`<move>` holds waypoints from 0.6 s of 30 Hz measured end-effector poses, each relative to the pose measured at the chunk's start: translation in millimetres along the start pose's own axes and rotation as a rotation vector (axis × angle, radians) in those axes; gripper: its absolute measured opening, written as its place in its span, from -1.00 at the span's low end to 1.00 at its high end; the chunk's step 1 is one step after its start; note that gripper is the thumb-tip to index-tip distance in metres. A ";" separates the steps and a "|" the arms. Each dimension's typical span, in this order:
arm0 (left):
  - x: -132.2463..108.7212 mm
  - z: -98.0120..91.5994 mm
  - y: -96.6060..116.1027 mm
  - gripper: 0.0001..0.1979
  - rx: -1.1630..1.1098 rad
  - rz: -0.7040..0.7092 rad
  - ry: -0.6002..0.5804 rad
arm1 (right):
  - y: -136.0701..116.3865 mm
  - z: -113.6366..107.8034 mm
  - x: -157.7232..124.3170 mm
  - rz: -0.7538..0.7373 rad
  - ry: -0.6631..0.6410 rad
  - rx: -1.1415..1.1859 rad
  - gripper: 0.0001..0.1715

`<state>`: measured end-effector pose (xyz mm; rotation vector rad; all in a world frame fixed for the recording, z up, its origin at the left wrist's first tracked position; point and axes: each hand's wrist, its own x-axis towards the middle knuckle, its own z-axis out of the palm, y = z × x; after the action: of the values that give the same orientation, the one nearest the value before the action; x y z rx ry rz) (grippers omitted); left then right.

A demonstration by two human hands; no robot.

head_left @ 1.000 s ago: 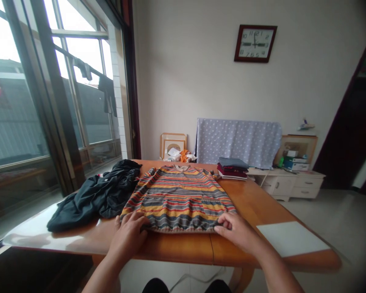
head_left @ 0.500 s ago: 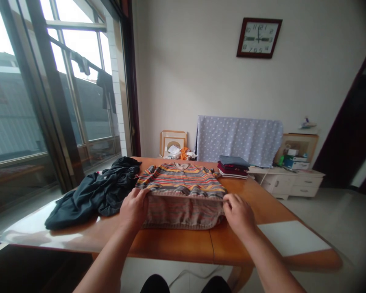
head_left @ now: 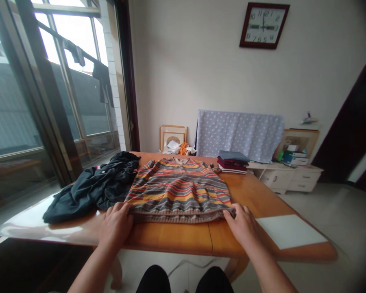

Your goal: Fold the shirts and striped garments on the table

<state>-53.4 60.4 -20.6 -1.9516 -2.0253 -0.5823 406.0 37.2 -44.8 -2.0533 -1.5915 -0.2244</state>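
A striped shirt point(head_left: 183, 187) in orange, grey and red lies spread on the wooden table point(head_left: 183, 238), its neckline away from me and its hem towards me. My left hand point(head_left: 117, 221) grips the hem's left corner, fingers closed over the cloth. At the right corner, my right hand point(head_left: 239, 221) pinches the hem between thumb and fingers. The front layer lies nearly down over the back layer, whose ribbed edge shows along the near side.
Left of the shirt lies a crumpled heap of dark clothing point(head_left: 91, 191). A stack of folded clothes point(head_left: 232, 162) stands at the far right of the table. A white sheet point(head_left: 291, 230) lies at the right end. Beyond is a low white cabinet point(head_left: 305, 178).
Both hands have come down and towards me with the front hem, so the front now covers the inside of the back layer. The view has tilted slightly down.
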 end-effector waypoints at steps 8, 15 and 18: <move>-6.7 -4.2 -5.4 -0.60 0.043 -0.125 0.025 | -7.2 -10.4 -0.3 0.068 -0.159 -0.004 -0.67; -8.0 -4.6 -11.6 -0.59 -0.113 -0.292 0.024 | 18.0 -10.8 3.1 0.128 -0.005 0.261 -0.61; -8.5 -2.5 -16.6 -0.60 -0.214 -0.357 0.053 | 27.8 -22.6 -0.4 0.223 -0.009 0.274 -0.59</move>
<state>-69.6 51.5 -23.9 -1.6631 -2.3796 -0.9555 436.2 21.0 -34.3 -1.9948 -1.3038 0.0802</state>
